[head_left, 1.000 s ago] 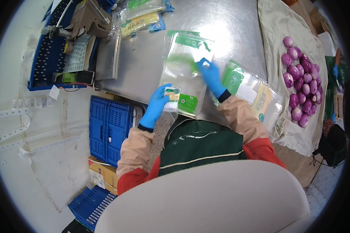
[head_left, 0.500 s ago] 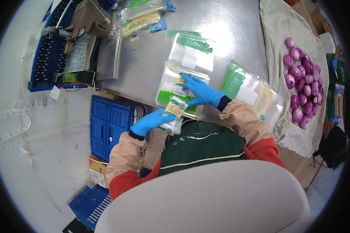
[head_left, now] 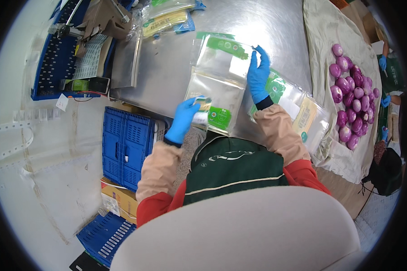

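My left hand (head_left: 182,123), in a blue glove, pinches a small stack of labels (head_left: 204,105) over the near edge of the steel table. Beneath the labels lies a pile of clear plastic bags with a green printed panel (head_left: 219,118). Farther back, a second pile of clear bags with a green band (head_left: 227,47) overlaps it. My right hand (head_left: 259,77), gloved too, has its thumb and fingertips closed at the right corner of this back pile, seemingly on a bag's edge. Right of that hand are more green-banded bags (head_left: 276,90), one bearing a tan label (head_left: 305,114).
Purple onions (head_left: 357,92) lie on a pale cloth (head_left: 323,49) at the right. Packed bags (head_left: 165,23) are at the back left. A brown device (head_left: 103,22) stands by a blue crate (head_left: 45,72). Other gloved workers (head_left: 385,100) are at far right.
My right hand has moved from the front bags, where a label showed, back and right to the farther pile's corner. That label no longer shows there. My left hand has risen slightly with the labels.
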{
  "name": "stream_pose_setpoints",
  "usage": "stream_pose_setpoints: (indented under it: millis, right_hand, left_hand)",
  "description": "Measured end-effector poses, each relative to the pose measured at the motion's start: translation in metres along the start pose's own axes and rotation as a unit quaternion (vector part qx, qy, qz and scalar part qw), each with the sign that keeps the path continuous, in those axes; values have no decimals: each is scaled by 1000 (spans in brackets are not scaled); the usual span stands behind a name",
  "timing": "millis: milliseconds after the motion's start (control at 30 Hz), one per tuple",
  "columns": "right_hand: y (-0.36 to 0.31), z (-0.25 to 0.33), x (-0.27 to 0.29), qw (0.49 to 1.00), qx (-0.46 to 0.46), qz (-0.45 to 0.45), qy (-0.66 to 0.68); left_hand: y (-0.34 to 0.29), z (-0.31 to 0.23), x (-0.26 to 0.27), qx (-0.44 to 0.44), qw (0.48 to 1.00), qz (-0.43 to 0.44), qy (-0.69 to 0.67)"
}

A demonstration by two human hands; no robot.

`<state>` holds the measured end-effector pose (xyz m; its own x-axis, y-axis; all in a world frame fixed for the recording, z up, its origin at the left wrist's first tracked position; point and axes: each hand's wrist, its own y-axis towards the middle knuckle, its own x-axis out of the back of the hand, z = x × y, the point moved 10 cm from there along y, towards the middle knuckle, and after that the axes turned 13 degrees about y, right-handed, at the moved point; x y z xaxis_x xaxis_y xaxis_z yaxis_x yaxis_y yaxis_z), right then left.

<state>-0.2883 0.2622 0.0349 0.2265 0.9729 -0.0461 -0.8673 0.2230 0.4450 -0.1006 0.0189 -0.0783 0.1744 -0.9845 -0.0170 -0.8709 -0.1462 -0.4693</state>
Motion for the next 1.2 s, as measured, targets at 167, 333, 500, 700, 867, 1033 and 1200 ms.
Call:
stream_pose_setpoints:
  millis: [167, 333, 500, 700, 867, 1033, 1200]
  right_hand:
    - [-85, -12, -88, 915, -132, 378, -50]
    - [-142, -45, -83, 817, -156, 538, -138]
    - [-160, -3, -77, 754, 27, 645, -121]
    - [-166, -18, -73, 792, 42, 607, -38]
    - [-117, -56, -58, 862, -244, 443, -37]
    - [-15, -4, -21, 988, -103, 113, 9]
    - [-137, -46, -78, 870, -99, 457, -155]
  left_hand:
    - [63, 4, -19, 8, 991, -74, 115]
    - [-2, -7, -47, 28, 968, 195, 157]
    - [-88, -4, 13, 111, 964, 197, 139]
    - [-80, 0, 52, 27, 998, 1, -64]
    - [-49, -24, 1, -24, 997, 70, -25]
    - [30, -8, -17, -27, 996, -44, 71]
    - [78, 16, -15, 6, 976, -87, 198]
